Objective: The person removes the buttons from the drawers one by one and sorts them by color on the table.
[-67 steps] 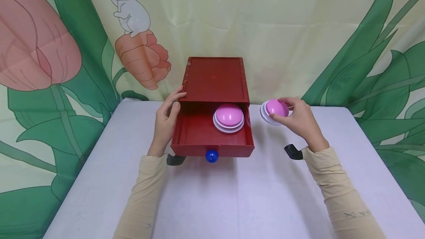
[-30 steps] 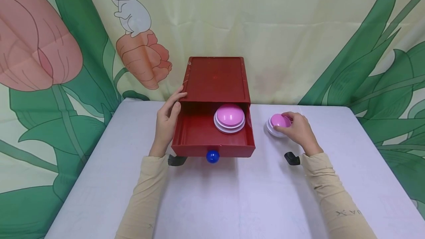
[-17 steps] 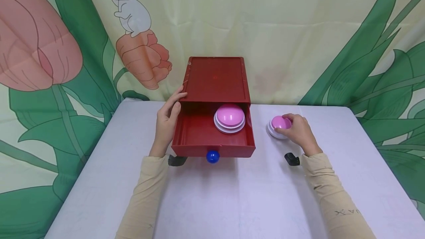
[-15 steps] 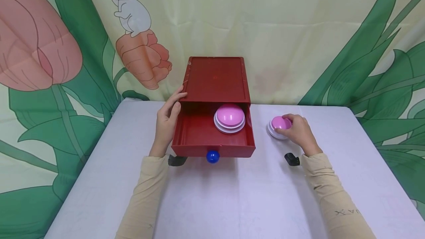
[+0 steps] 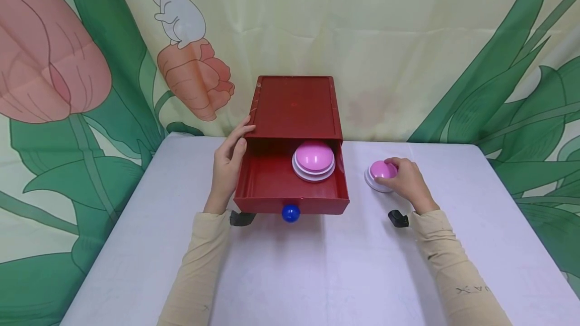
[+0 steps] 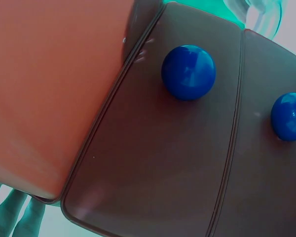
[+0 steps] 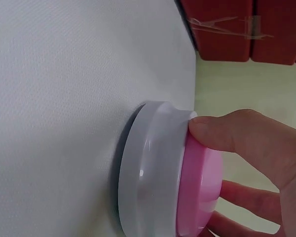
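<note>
A red drawer cabinet (image 5: 292,107) stands at the table's back with its top drawer (image 5: 267,181) pulled out. Inside the drawer, on its right side, lies a push button (image 5: 313,157) with a pink dome and a white round base. My left hand (image 5: 227,169) rests against the cabinet's left side, fingers fairly straight, and its fingertips (image 6: 29,217) show at the lower left of the left wrist view. To the right of the cabinet, my right hand (image 5: 408,182) holds a second pink push button (image 5: 379,171) by its dome, thumb on the near edge. Its white base (image 7: 153,168) is at the tabletop.
A blue knob (image 5: 290,213) juts from the pulled-out drawer's front. Further drawer fronts (image 6: 153,148) below carry blue knobs. A white cloth covers the table (image 5: 290,275). Behind it hangs a printed curtain (image 5: 385,54) with plants and a rabbit.
My right hand has lowered the button from the air beside the drawer down to the tabletop, slightly rightward and nearer me. The left hand and the button in the drawer have stayed put.
</note>
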A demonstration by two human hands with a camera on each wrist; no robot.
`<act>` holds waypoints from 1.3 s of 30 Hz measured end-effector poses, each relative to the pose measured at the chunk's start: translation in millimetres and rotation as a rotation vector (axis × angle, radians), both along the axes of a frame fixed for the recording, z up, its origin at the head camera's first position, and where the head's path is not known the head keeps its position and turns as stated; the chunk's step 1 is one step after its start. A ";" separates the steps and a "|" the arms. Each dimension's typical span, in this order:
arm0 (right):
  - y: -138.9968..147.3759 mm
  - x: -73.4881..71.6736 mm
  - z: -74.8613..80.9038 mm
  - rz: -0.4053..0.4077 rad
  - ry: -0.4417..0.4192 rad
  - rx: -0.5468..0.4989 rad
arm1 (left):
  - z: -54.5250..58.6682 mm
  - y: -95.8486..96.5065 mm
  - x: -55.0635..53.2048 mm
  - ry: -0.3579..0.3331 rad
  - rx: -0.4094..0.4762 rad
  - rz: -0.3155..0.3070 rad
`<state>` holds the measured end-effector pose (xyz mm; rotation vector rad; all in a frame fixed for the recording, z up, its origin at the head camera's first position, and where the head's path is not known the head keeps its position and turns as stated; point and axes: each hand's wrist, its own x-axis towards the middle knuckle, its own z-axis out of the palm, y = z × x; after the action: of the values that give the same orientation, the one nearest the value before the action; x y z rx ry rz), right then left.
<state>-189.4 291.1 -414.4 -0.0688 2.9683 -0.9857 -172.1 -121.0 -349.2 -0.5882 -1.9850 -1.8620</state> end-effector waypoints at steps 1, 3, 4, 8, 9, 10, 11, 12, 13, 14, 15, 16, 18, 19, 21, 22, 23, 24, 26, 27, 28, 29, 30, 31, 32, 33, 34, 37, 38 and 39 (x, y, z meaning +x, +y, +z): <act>0.2 -0.1 -0.2 0.001 0.004 0.000 | -3.2 -0.8 -2.5 0.003 0.003 -0.001; 0.2 0.0 -0.4 0.003 0.007 -0.002 | -10.0 -2.5 -7.5 0.008 0.006 -0.003; 0.1 0.1 -0.4 0.003 0.007 -0.003 | -13.9 -3.6 -10.5 0.013 0.007 -0.003; 0.6 0.4 -1.3 0.002 0.007 -0.009 | -18.0 -4.3 -13.4 0.035 0.008 -0.009; 0.6 0.5 -1.4 0.003 0.006 -0.011 | -18.4 -4.4 -13.7 0.038 0.010 -0.011; 0.7 0.7 -1.3 0.003 0.006 -0.009 | -18.5 -4.4 -13.7 0.040 0.010 -0.012; 0.7 0.8 -1.1 0.005 0.006 -0.006 | -18.3 -4.4 -13.3 0.038 0.012 -0.013; 0.5 1.1 -0.7 0.006 0.003 -0.003 | -17.5 -4.2 -12.7 0.032 0.014 -0.014; 0.2 1.4 -0.1 0.009 0.001 0.002 | -16.4 -3.9 -11.8 0.025 0.017 -0.015; 0.0 1.7 0.4 0.012 -0.004 0.007 | -14.8 -3.5 -10.5 0.017 0.020 -0.016; -0.1 1.6 1.2 0.016 -0.009 0.012 | -12.2 -2.8 -8.3 0.010 0.021 -0.017; -0.1 1.7 1.8 0.019 -0.014 0.018 | -9.1 -2.0 -5.9 0.003 0.022 -0.016; -0.7 2.0 3.9 0.025 -0.026 0.026 | -2.7 -0.4 -1.0 -0.009 0.021 -0.015; -1.0 2.2 4.9 0.026 -0.034 0.030 | 0.5 0.4 1.2 -0.012 0.017 -0.013; -1.2 2.6 6.5 0.026 -0.044 0.039 | 5.9 1.7 4.8 -0.016 0.005 -0.006; -1.3 3.0 7.1 0.023 -0.046 0.043 | 7.1 1.9 5.7 -0.018 0.002 -0.003; -1.5 3.3 8.1 0.020 -0.047 0.044 | 7.4 1.9 5.8 -0.019 0.000 -0.002; -1.6 3.7 8.6 0.019 -0.041 0.047 | 7.5 1.8 5.7 -0.021 0.001 -0.002; -2.1 4.9 10.8 0.020 -0.019 0.048 | 3.3 0.6 2.9 -0.018 0.003 -0.002; -2.8 5.6 12.4 0.022 -0.005 0.047 | -0.3 -0.3 0.5 -0.010 0.006 -0.004; -3.7 6.1 14.2 0.022 0.007 0.044 | -3.9 -1.2 -2.1 -0.002 0.009 -0.006; -4.8 6.7 16.4 0.023 0.019 0.042 | -7.6 -2.2 -5.1 0.008 0.010 -0.008; -6.1 7.5 18.8 0.027 0.033 0.042 | -10.9 -3.0 -7.6 0.019 0.010 -0.009; -8.0 8.4 21.8 0.026 0.038 0.041 | -13.9 -3.7 -10.0 0.029 0.009 -0.009; -9.9 9.2 24.8 0.028 0.045 0.039 | -15.7 -4.1 -11.5 0.038 0.008 -0.011; -11.8 10.2 27.9 0.031 0.053 0.036 | -16.6 -4.2 -12.4 0.044 0.007 -0.011; -13.7 11.2 31.1 0.033 0.059 0.034 | -16.9 -4.2 -12.9 0.047 0.007 -0.012; -20.4 14.8 41.1 0.044 0.084 0.020 | -16.6 -4.0 -12.9 0.051 0.006 -0.012; -22.4 16.0 44.2 0.051 0.098 0.018 | -16.5 -4.0 -12.8 0.051 0.006 -0.012; -24.2 17.2 47.1 0.054 0.111 0.013 | -16.4 -4.0 -12.9 0.052 0.007 -0.014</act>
<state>-172.3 266.8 -367.3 -0.2092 3.0542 -0.9875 -185.0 -125.0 -365.6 -0.6432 -1.9448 -1.8423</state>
